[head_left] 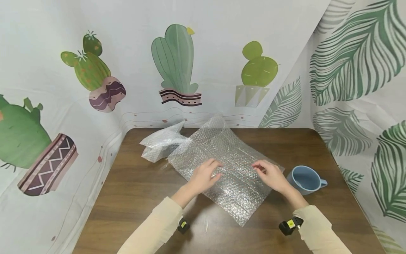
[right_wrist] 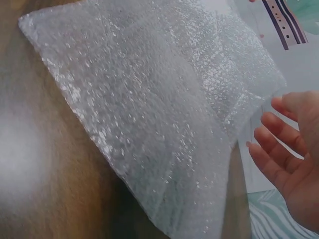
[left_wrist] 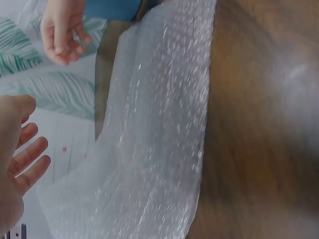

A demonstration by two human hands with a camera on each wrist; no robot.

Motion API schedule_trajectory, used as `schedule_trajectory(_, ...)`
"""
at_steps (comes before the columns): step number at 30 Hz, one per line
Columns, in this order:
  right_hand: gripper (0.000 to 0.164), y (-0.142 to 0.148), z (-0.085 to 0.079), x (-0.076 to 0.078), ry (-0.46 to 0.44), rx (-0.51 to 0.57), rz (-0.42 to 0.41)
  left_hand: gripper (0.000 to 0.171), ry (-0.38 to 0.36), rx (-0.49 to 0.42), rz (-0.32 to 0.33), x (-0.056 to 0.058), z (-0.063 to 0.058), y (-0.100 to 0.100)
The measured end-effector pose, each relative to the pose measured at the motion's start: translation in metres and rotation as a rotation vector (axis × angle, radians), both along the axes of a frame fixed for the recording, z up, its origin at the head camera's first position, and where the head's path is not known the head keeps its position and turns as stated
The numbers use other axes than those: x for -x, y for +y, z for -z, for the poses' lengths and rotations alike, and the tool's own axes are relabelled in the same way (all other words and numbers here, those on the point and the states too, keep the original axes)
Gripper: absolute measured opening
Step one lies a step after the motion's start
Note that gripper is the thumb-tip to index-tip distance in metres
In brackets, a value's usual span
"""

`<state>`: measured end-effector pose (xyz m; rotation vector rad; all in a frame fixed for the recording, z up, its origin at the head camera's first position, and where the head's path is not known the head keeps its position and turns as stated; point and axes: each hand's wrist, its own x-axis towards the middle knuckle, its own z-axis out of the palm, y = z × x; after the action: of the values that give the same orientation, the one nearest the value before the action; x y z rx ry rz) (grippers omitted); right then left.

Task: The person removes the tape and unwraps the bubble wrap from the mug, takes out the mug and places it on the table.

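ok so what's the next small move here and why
I'd probably take the blue mug with the right hand: it stands close by, beside the spread bubble wrap, and that hand looks empty, as does the left hand.

- Backed by a whitish, faintly creased wall covering [head_left: 133, 21].
- Printed at centre with a tall blue-green potted cactus [head_left: 179, 60], flanked by a light-green cactus [head_left: 259, 71] on the right and an orange-spotted cactus [head_left: 92, 72] on the left.
- Filled at far left with a larger cactus [head_left: 20, 137] in a zigzag-patterned pot [head_left: 49, 165].
- Dotted lower down with reddish spots [head_left: 164, 121].
- Covered on the right with green and grey leaf prints [head_left: 355, 67].
- Furnished with a dark brown, wood-grained worktop [head_left: 127, 183], rounded at the far corners.
- Brightened near the front by pale glare [head_left: 219, 234].
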<state>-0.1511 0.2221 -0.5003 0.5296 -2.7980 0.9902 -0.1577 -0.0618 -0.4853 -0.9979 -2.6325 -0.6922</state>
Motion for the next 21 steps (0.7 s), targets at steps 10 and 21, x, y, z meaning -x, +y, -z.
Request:
schedule_trajectory(10,0.016,-0.015,0.002,0.005,-0.013,0.049,-0.042,0.029,-0.009,0.005,-0.094,0.013,-0.01,-0.039)
schedule_trajectory(21,0.022,-0.041,-0.012,0.019,-0.102,0.102,-0.065,0.028,-0.015,-0.028,-0.207,0.02,-0.02,-0.081)
